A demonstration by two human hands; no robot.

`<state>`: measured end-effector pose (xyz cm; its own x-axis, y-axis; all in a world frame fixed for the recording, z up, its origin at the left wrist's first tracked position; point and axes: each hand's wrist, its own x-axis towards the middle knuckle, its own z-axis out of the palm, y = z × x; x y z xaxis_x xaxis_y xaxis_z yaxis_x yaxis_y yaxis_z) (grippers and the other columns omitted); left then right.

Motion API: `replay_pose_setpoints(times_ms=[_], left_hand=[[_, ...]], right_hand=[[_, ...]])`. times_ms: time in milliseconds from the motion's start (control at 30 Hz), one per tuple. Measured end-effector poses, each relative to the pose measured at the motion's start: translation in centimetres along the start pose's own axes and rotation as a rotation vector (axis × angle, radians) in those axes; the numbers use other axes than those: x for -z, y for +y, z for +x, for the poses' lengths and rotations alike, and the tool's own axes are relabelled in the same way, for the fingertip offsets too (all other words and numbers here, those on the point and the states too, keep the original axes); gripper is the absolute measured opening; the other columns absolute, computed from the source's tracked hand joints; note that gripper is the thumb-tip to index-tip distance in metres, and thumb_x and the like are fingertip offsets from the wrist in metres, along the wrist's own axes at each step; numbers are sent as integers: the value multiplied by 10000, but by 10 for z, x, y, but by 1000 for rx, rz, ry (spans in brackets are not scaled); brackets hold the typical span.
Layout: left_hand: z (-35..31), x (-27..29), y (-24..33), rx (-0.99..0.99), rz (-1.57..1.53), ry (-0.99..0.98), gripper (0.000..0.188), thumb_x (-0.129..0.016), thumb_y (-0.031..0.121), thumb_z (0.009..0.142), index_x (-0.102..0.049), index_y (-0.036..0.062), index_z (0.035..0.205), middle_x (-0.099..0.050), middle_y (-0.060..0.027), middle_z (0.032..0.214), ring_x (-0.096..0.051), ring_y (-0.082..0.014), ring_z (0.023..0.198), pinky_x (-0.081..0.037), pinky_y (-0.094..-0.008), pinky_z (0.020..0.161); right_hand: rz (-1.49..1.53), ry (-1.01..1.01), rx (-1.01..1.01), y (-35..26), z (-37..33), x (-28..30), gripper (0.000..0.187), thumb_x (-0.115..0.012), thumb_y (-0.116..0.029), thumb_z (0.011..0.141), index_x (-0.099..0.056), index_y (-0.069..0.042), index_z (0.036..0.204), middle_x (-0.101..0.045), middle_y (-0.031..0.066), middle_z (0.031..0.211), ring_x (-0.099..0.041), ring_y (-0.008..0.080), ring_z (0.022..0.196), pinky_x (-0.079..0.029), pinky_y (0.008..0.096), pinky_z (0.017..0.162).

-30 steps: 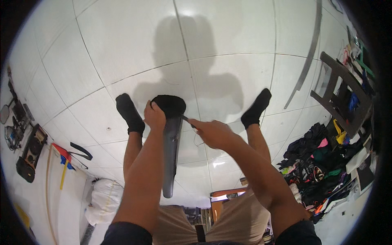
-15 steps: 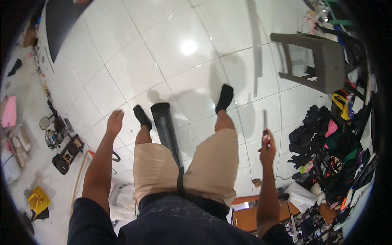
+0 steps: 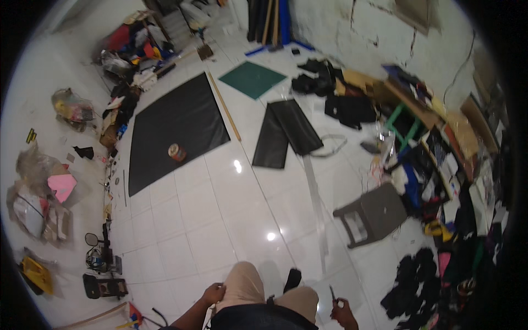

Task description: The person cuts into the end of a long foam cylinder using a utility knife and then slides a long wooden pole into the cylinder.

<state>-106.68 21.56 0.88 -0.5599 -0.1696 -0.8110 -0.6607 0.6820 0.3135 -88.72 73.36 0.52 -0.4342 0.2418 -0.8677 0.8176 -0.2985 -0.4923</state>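
In my right hand (image 3: 344,312) is a slim utility knife (image 3: 333,293), its thin end pointing up and away from me. The fingers are bent round its lower part, low on the right side of the view. My left hand (image 3: 214,292) hangs beside the knee of my beige shorts (image 3: 243,283), its fingers loosely bent with nothing visible in them. Whether it touches the cloth is hard to tell. Farther off, a large black sheet (image 3: 170,121) lies flat on the tiles with a round tin or tape roll (image 3: 176,152) on it.
A wooden strip (image 3: 224,107) lies along the sheet's right edge. Beyond are a green mat (image 3: 252,80) and a folded black sheet (image 3: 289,132). On the right stand a grey stool (image 3: 374,212) and heaps of scraps (image 3: 412,286). Bagged items (image 3: 33,203) line the left.
My view has tipped up and forward, bringing the far floor into sight. The black roll between my legs is no longer visible. My left hand now appears close to my knee; the right still holds the knife.
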Motion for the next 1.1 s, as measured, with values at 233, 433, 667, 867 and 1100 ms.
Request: replay_pose_setpoints(times_ms=[233,433,667,867,1100], left_hand=[[-5,36,28,-138,-192,159,497,-527,398,870,-626,-26,1111,-631,-207,1125,-594,-321,1066,-445,-373,939],[50,26,-35,23,-8,52,432,-494,343,899,-638,-20,1085,-642,-185,1007,-607,-315,902,-483,-411,856],[89,105,-70,268,157,-196,461,-447,394,932,-636,10,1104,-605,-208,1143,-576,-357,1049,-464,-428,907],[233,263,105,-15,-636,481,440,-643,345,811,-637,-15,1063,-656,-196,1028,-614,-302,997,-476,-390,868],[301,364,235,-99,-689,544,432,-612,377,848,-651,0,1055,-661,-153,1012,-614,-248,937,-483,-348,828]], right_hand=[[-244,-303,-4,-92,67,-17,441,-587,-297,919,-267,-115,1162,-516,133,633,-440,209,364,-373,378,313],[-1051,154,554,-167,206,-11,454,-533,-242,908,-354,13,1239,-574,207,992,-583,329,799,-510,421,609],[-740,237,329,-333,216,-157,500,-533,-332,920,-456,74,1203,-594,206,1040,-598,314,870,-529,417,716],[-288,-229,621,-412,319,-182,390,-556,-288,891,-532,57,1071,-629,234,884,-574,400,742,-491,459,663],[-560,-440,433,-475,381,-265,385,-437,-41,868,-442,92,1229,-502,101,590,-553,214,554,-223,406,1094]])
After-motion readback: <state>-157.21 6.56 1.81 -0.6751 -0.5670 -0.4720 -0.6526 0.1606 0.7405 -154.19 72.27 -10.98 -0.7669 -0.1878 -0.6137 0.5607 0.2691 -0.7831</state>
